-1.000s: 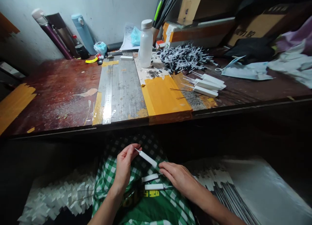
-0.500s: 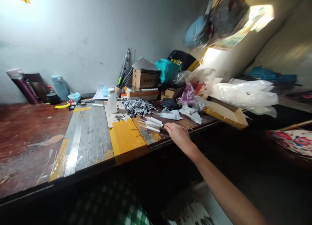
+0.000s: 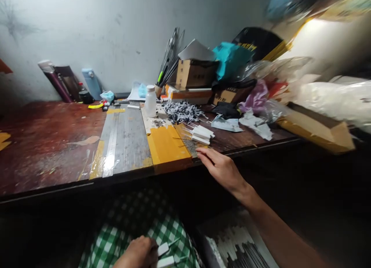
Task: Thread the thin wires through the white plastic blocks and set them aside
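Note:
My right hand is just off the table's front edge, with its fingers stretched forward, slightly apart, and nothing visible between them. Beyond the fingertips lies a small stack of white blocks with thin rods sticking out to the left. Low in the view, over a green checked cloth, my left hand is closed around white pieces that end in thin rods. Part of this hand is cut off by the lower edge. Behind the stack is a heap of small white and black sticks.
A white bottle stands beside the heap. Yellow tape and a metal ruler cover part of the tabletop. Boxes, bags and masks crowd the right back. Below my right arm sits a container of grey rods.
The view has swung left and down. My right hand has drawn back from the white blocks toward the table edge. My left hand has come into view with white pieces.

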Demonstrator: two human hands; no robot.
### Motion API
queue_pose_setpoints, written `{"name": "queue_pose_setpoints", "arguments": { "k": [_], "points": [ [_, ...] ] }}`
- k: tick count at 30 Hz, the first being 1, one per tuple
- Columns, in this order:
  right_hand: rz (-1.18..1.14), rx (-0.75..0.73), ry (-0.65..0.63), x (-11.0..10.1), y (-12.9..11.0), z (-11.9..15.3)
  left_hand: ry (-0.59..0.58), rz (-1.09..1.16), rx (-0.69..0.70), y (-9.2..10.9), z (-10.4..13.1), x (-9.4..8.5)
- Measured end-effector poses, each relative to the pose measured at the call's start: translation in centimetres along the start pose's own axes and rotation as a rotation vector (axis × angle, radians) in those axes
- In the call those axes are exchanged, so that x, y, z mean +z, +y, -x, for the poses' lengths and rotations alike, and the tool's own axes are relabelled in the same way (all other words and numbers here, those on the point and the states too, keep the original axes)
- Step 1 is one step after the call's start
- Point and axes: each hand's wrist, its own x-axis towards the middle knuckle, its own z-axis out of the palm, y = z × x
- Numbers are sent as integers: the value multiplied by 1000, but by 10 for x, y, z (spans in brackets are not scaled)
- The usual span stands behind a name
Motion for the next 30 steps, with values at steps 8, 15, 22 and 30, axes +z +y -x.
{"name": "queue_pose_setpoints", "arguments": {
  "k": [8,15,22,30],
  "points": [
    [-395,-68,-71,32,-37,59,683,-70,264,29,48,-57],
    [-515,-173,-120,57,-67,77,1025,802,415,46,55,-65],
    [-443,-162,-410,91,-77,100,769,1446,126,43,23,-37],
    [-276,-122,-639,102,-68,118,900,1694,63,16,13,-50]
  ]
}}
